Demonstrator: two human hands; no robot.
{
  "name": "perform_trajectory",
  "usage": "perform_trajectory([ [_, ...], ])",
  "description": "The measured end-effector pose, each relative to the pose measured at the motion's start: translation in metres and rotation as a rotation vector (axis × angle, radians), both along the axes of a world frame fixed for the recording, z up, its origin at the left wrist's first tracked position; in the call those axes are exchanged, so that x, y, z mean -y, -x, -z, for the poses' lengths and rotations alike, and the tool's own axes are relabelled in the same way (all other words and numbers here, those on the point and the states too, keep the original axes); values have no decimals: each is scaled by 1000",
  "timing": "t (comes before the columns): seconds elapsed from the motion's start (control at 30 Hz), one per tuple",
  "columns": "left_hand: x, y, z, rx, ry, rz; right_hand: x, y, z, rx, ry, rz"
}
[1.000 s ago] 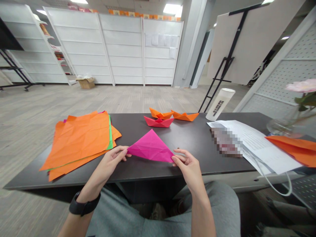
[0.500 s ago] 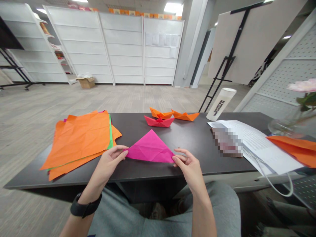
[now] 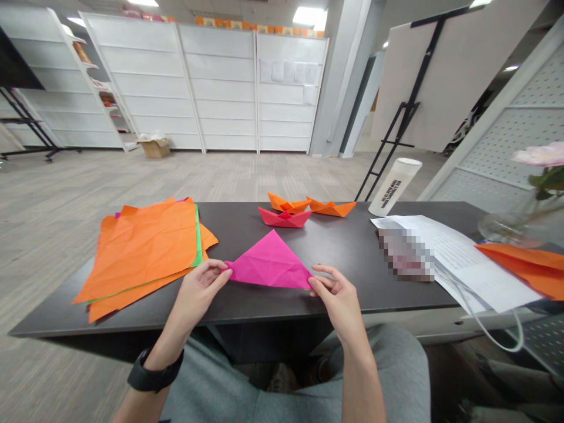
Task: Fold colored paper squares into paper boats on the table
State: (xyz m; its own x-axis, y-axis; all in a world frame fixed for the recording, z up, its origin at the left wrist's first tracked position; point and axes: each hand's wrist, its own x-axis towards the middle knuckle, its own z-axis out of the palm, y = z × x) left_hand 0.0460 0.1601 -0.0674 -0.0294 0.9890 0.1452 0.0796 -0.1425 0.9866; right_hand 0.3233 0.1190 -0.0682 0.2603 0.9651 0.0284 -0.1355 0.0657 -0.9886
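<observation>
A magenta sheet of paper [image 3: 272, 262], folded into a triangle with its peak pointing away from me, is held at its two lower corners near the table's front edge. My left hand [image 3: 205, 285] pinches the left corner between thumb and fingers. At the right corner my right hand [image 3: 335, 294] grips the paper with thumb and index finger, the other fingers loosely curled. Beyond the peak sit a red paper boat [image 3: 284, 218] and two orange ones, a left boat [image 3: 282, 202] partly behind the red and a right boat [image 3: 332, 207].
A stack of orange and green paper [image 3: 145, 247] lies on the dark table [image 3: 348, 247] at left. To the right are a white cylinder [image 3: 395, 186], printed sheets [image 3: 467, 252], a white cable [image 3: 497, 341], an orange folded paper [image 3: 524, 267] and a glass vase [image 3: 506, 229] with a flower.
My left hand has shifted slightly right and the magenta paper's left corner has moved with it. The peak sits a little further right. My right hand is almost still.
</observation>
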Motion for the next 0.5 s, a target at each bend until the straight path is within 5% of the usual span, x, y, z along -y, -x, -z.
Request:
perform_trajectory([
  [0.5, -1, 1, -7, -43, 25, 27, -1, -1, 1, 6, -1, 6],
])
